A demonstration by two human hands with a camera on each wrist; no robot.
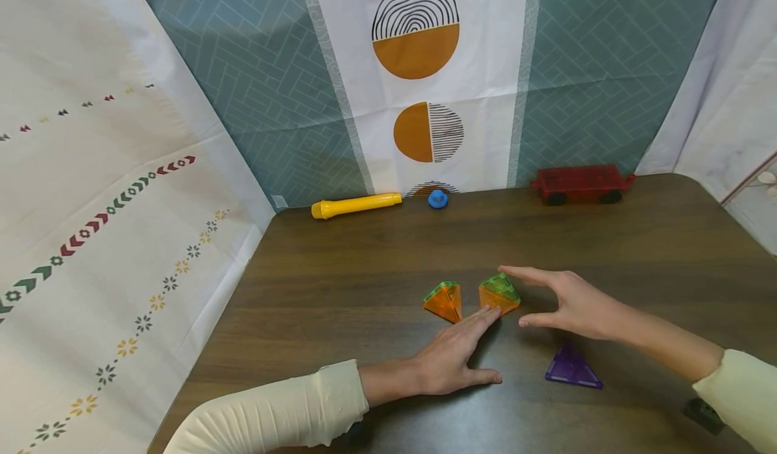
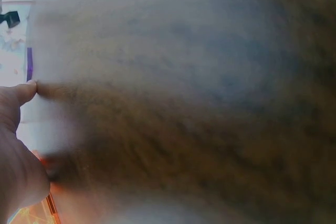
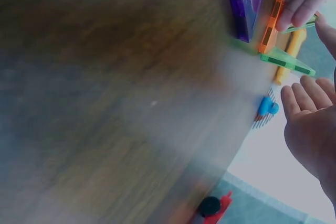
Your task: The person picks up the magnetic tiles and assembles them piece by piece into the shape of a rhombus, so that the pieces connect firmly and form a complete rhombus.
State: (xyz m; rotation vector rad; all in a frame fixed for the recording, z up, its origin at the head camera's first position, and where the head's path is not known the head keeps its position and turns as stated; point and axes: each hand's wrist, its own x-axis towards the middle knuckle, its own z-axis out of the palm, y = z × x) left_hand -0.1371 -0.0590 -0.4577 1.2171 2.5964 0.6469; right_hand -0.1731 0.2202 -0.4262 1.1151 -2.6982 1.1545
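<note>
Two small shapes of see-through orange and green triangular magnetic tiles stand mid-table in the head view: a left tile shape (image 1: 444, 301) and a right tile shape (image 1: 500, 291). My left hand (image 1: 455, 353) lies low over the table, fingers straight, the fingertips at the orange face of the right shape. On that shape's other side is my right hand (image 1: 585, 305), thumb and fingers spread apart with nothing between them. Nearer my right forearm sits a purple triangular tile piece (image 1: 572, 366). In the right wrist view, the green tile (image 3: 289, 61) juts toward my right fingers.
Along the back edge of the wooden table (image 1: 291, 305) lie a yellow toy microphone (image 1: 357, 205), a small round blue piece (image 1: 438, 199) and a red wheeled tile car (image 1: 583, 184). A dark object (image 1: 704, 415) is partly hidden by the right sleeve. Patterned cloths hang behind and left.
</note>
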